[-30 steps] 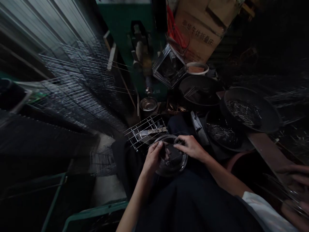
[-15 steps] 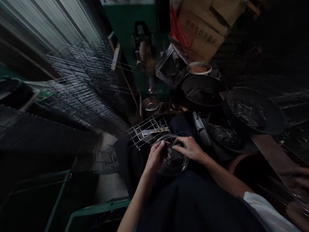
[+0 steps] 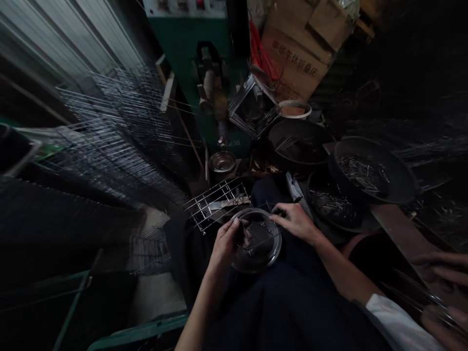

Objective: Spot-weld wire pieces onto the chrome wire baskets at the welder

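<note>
A round, shallow metal bowl (image 3: 276,248) rests on my lap, with small metal pieces in it that are too dim to name. My left hand (image 3: 227,239) is at the bowl's left side, thumb and fingers closed over its inside; what they grip is hidden. At the upper right rim is my right hand (image 3: 296,222), its thumb and fingers pinched together. A thin wire seems to run near the fingertips, too faint to be sure of. Just beyond the bowl lies a wire grid (image 3: 199,209), with a flat pale strip (image 3: 228,202) over it.
Ahead stands a green machine (image 3: 175,39) with a small metal dish (image 3: 222,162) below its tip. Dark pans (image 3: 402,183) of metal pins are at right. Stacked wire racks (image 3: 120,131) fill the left. Another person's hands (image 3: 448,268) hold thin rods at the right edge.
My right hand has moved away from my left, toward the bowl's upper right rim, uncovering more of the bowl's inside. The whole view has shifted slightly.
</note>
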### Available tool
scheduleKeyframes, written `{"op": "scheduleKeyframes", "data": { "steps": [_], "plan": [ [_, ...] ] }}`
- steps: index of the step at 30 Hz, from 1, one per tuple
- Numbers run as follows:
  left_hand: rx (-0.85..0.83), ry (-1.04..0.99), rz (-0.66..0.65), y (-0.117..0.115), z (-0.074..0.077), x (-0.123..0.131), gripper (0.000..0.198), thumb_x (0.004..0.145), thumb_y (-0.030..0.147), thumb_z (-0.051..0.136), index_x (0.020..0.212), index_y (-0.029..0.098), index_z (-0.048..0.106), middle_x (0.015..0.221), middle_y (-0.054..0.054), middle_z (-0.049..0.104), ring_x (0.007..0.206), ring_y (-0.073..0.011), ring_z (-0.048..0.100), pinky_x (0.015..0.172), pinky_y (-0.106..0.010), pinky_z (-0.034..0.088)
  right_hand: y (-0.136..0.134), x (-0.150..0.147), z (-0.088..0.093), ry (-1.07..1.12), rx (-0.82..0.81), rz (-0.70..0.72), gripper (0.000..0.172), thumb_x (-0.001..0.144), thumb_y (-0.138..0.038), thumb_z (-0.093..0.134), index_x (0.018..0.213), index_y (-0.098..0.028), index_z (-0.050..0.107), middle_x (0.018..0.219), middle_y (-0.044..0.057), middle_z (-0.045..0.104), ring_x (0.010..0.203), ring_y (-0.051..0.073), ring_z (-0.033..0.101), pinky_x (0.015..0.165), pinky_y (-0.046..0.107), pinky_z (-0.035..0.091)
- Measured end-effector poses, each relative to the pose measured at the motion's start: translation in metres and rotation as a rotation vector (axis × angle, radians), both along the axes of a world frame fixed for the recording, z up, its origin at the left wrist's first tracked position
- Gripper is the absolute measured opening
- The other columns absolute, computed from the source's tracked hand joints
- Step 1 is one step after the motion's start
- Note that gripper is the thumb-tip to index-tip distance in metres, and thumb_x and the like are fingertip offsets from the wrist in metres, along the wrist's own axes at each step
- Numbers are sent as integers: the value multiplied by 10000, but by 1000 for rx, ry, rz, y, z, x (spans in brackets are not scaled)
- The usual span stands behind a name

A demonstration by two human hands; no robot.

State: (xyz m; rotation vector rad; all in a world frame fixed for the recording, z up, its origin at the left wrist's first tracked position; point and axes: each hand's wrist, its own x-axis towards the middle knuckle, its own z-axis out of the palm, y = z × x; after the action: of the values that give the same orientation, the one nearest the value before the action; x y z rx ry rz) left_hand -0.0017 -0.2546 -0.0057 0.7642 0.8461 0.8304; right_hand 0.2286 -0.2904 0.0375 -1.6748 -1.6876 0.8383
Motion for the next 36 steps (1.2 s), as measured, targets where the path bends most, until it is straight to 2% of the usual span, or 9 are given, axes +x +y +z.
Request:
{"op": "scheduleKeyframes", "data": {
  "steps": [8, 12, 22, 28, 36],
  "plan": [
    [3, 27, 9, -1, 4, 1, 431, 772, 491, 749, 937, 98, 685, 609, -43, 680, 418, -111, 569, 433, -193, 443, -1, -2, -12, -65, -79, -20, 135, 878, -331, 719, 866, -206, 770, 757, 13, 729, 690, 162, 654, 616, 233, 409],
    [-16, 18, 9, -2, 4, 1, 424, 764, 481, 760, 933, 99, 689, 623, -46, 687, 431, -114, 579, 443, -201, 459, -1, -3, -10, -99, -79, -24, 127, 878, -331, 721, 879, -215, 773, 807, 20, 746, 737, 170, 671, 651, 236, 422],
    [-11, 18, 3, -3, 0, -1, 426, 782, 487, 747, 935, 96, 680, 625, -50, 684, 425, -117, 576, 422, -195, 442, -2, -6, -10, -191, -111, -36, 117, 872, -333, 733, 901, -224, 767, 814, 15, 744, 742, 167, 669, 627, 233, 386],
    [-9, 33, 2, -4, 1, -1, 430, 781, 497, 746, 936, 102, 684, 633, -50, 687, 437, -115, 584, 440, -195, 449, -2, -8, -10, -228, -121, -43, 143, 886, -370, 719, 883, -233, 759, 745, 3, 722, 692, 161, 653, 592, 238, 356],
    [-6, 34, 11, -6, 1, -1, 436, 773, 510, 752, 935, 110, 687, 619, -35, 676, 440, -116, 579, 456, -205, 453, -4, -11, -11, -245, -134, -50, 155, 894, -390, 711, 874, -243, 756, 762, 2, 724, 712, 164, 659, 599, 238, 356]
  ]
}}
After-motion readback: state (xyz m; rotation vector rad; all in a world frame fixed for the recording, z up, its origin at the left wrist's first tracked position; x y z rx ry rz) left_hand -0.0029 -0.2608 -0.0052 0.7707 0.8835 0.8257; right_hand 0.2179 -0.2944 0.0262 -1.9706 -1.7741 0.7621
